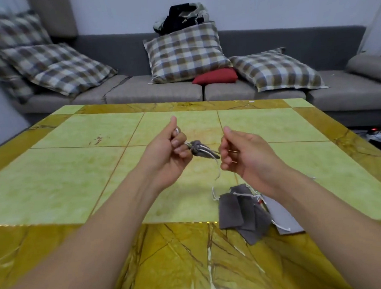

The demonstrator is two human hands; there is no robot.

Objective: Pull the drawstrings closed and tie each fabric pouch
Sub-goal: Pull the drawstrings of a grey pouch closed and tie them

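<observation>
A small grey fabric pouch (200,151), bunched tight, hangs above the table between my two hands. My left hand (171,149) grips its white drawstring (217,172) at the pouch's left end, with cord looped over a finger and the thumb raised. My right hand (240,154) has its fingers curled at the pouch's right end, gripping the other cord. A loose length of string trails down from the pouch toward the table. A pile of several flat grey pouches (238,214) lies on the table under my right forearm.
The table (77,171) has green tiles and a yellow marbled border. Behind it stands a grey sofa (156,91) with plaid cushions (187,52), a red cushion (215,76) and dark clothing on top. Cables lie on the floor at the right.
</observation>
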